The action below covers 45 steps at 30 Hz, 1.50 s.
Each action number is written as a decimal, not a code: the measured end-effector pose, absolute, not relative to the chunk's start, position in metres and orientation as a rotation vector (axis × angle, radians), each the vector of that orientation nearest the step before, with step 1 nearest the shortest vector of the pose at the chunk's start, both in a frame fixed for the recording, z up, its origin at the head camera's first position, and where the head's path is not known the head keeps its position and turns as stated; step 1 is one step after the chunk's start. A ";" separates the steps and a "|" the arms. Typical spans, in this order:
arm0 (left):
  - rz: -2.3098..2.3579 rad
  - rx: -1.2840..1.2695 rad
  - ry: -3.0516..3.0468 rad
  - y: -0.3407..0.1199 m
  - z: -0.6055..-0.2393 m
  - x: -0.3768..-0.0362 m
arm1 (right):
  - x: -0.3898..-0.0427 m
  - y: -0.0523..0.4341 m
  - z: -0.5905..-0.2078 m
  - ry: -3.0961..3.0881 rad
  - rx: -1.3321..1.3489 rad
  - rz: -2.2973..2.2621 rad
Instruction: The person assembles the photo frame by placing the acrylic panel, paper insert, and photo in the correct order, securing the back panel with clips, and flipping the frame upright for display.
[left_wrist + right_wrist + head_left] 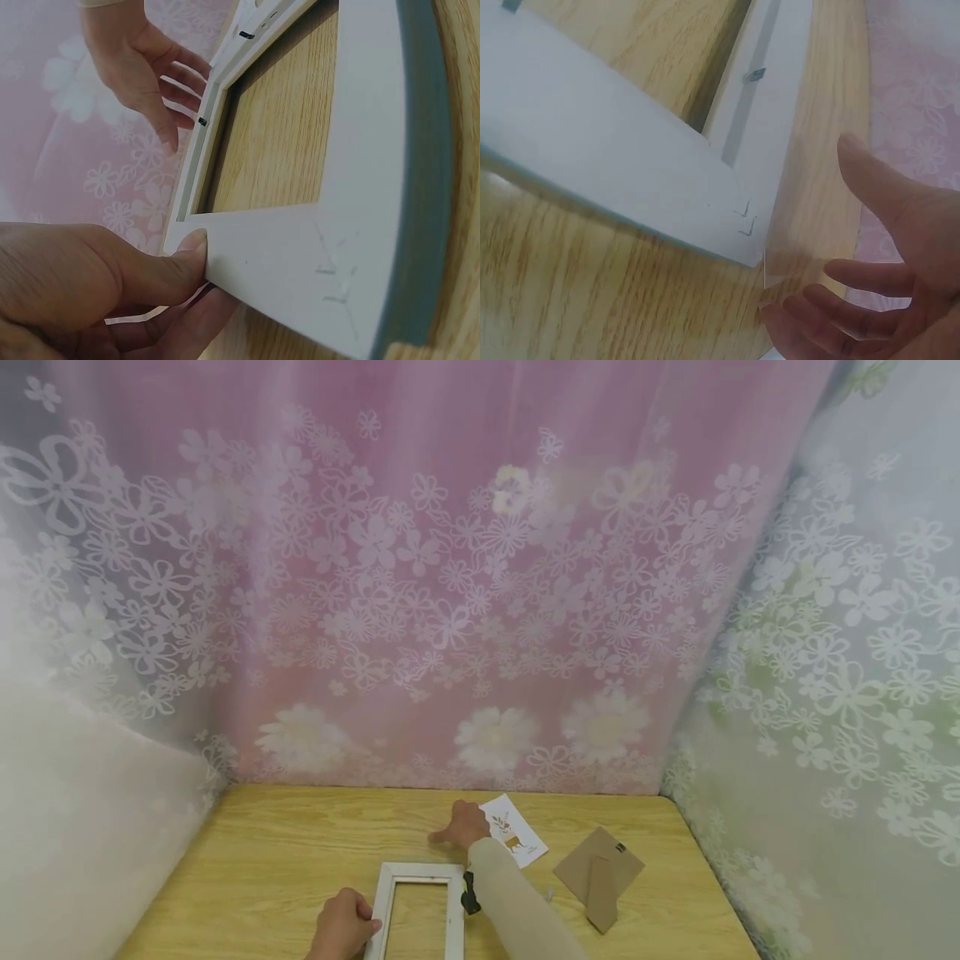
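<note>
frame (420,910) lies lengthwise toward wall, left fingers (180,262) pinching corner, right fingers (855,285) spread.

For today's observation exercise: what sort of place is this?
Probably a small craft or recording booth: a wooden table walled by floral curtains, with a white frame, a card and a cardboard backing laid out.

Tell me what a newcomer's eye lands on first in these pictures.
First, the pink flowered curtain filling the background above the wooden table. Next, the white picture frame lying back side up at the table's near edge, its left side gripped by the left hand, while the right hand rests on the table just beyond it. Right of that lie a small printed card and a brown cardboard backing.
</note>
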<state>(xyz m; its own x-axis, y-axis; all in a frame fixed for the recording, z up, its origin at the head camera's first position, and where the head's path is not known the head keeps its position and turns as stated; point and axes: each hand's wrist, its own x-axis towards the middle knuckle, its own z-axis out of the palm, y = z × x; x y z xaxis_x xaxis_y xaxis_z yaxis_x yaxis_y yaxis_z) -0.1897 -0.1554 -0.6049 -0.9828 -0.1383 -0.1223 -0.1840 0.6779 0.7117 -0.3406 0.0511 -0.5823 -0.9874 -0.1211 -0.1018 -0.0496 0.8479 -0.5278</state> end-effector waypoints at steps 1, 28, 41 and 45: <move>1.213 -0.273 2.820 -0.155 -0.605 -0.189 | -0.340 0.050 -0.582 2.906 -0.135 -0.792; 1.246 -0.265 2.837 -0.156 -0.603 -0.188 | -0.353 0.041 -0.603 3.054 -0.013 -0.323; 1.223 -0.267 2.830 -0.155 -0.602 -0.187 | -0.354 0.064 -0.601 2.997 0.026 -0.639; 1.216 -0.272 2.822 -0.155 -0.603 -0.188 | -0.357 0.072 -0.598 2.956 0.002 -0.750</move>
<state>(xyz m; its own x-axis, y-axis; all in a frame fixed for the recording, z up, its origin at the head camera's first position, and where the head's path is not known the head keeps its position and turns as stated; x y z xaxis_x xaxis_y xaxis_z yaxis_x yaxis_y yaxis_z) -0.1878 -0.1546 -0.6027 -0.9828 -0.1391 -0.1213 -0.1837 0.6738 0.7157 -0.3569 0.0718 -0.5976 -0.9958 -0.0212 -0.0891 0.0238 0.8793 -0.4756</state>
